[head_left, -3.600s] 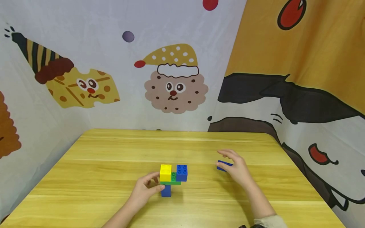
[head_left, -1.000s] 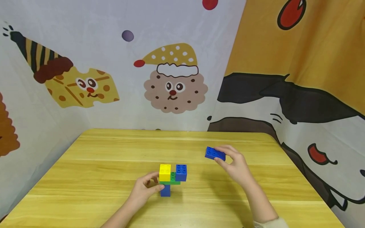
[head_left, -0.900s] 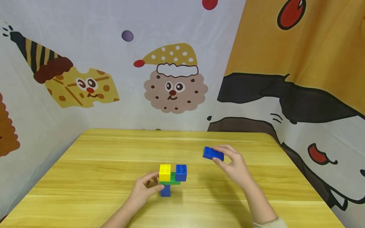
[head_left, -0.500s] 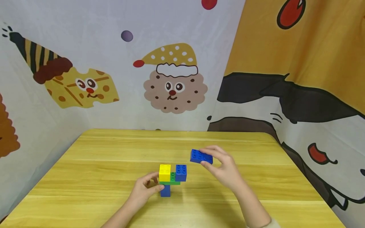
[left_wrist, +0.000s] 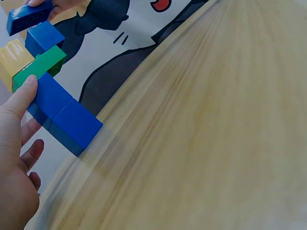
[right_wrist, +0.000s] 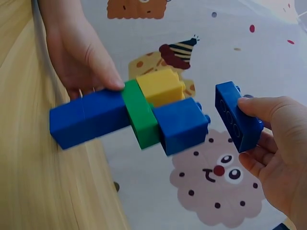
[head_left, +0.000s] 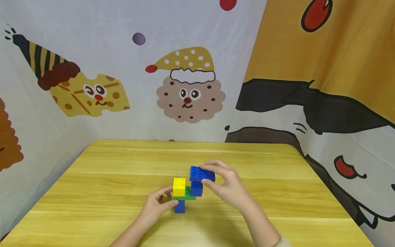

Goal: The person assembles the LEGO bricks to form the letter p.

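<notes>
A small tower of building bricks stands on the wooden table. Its column is two blue bricks (left_wrist: 74,115), topped by a green brick (right_wrist: 140,115) lying crosswise. On the green brick sit a yellow brick (head_left: 179,187) at the left and a square blue brick (right_wrist: 183,125) at the right. My left hand (head_left: 155,204) grips the tower from the left, thumb near where the green and blue meet. My right hand (head_left: 230,188) pinches a longer blue brick (head_left: 197,173) by its sides, studs up. In the right wrist view a gap separates it from the square blue brick's studs.
The pale wooden table (head_left: 123,171) extends around the tower on every side. Behind it hangs a cloth (head_left: 197,27) printed with cartoon figures, meeting the table's back edge.
My right hand has picked the longer blue brick up off the table and carried it left, over the square blue brick. My left hand stays on the tower.
</notes>
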`<state>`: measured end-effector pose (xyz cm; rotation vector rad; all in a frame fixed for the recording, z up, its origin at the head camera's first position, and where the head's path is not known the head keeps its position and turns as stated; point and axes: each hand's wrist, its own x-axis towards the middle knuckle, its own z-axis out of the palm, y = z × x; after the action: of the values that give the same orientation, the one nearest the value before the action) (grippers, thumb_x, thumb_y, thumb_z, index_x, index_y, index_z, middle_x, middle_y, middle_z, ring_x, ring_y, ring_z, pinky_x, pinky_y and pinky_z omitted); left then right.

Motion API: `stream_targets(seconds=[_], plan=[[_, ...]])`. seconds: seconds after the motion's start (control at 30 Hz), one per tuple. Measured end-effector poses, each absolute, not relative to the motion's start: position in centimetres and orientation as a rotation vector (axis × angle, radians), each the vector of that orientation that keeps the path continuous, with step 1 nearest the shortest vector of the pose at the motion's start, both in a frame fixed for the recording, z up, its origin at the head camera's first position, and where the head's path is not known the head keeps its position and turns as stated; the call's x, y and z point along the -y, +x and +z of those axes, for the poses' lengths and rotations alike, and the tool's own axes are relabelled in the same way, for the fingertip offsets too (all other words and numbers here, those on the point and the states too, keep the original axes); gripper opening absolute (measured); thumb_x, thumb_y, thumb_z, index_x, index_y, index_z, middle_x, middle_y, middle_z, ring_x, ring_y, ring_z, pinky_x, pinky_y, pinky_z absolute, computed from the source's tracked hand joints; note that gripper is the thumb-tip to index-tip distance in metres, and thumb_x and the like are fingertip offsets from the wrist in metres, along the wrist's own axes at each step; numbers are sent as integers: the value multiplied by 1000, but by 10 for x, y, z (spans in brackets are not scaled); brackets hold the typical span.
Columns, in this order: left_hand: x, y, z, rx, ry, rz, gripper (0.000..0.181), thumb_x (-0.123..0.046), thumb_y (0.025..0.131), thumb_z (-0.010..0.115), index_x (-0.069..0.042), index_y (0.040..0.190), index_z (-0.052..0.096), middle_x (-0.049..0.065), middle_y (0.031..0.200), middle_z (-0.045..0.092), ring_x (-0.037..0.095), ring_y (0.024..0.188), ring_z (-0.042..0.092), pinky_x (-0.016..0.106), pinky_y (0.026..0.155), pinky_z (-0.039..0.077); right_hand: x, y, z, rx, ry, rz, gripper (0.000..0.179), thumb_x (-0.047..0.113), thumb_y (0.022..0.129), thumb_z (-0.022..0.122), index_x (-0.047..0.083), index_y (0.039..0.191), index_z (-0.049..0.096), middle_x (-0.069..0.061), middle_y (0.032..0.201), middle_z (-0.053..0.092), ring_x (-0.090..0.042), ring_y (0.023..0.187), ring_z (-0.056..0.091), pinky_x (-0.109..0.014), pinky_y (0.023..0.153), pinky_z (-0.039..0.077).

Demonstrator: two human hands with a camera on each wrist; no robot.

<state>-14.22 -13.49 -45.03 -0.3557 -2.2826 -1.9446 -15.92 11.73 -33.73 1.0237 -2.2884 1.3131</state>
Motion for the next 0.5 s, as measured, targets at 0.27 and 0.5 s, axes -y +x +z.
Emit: stream_targets(seconds=[0.27, 0.5], plan=[[135, -144, -452, 2305, -346, -1929, 35, -10, 79, 78, -8, 112, 69, 3, 88, 61, 24, 86, 50, 27, 72, 36, -100, -157, -336, 2293, 1103, 1342, 34, 8, 84, 74, 13, 118, 68, 6, 117, 61, -15, 109, 54, -36, 90, 48], [135, -144, -452, 2294, -370, -1908, 33, -10, 80, 77, -9, 112, 70, 2, 86, 60, 26, 83, 50, 26, 68, 36, -91, -158, -338, 2263, 1176, 1341, 33, 8, 85, 73, 10, 117, 68, 3, 116, 61, -16, 109, 54, -33, 87, 49]])
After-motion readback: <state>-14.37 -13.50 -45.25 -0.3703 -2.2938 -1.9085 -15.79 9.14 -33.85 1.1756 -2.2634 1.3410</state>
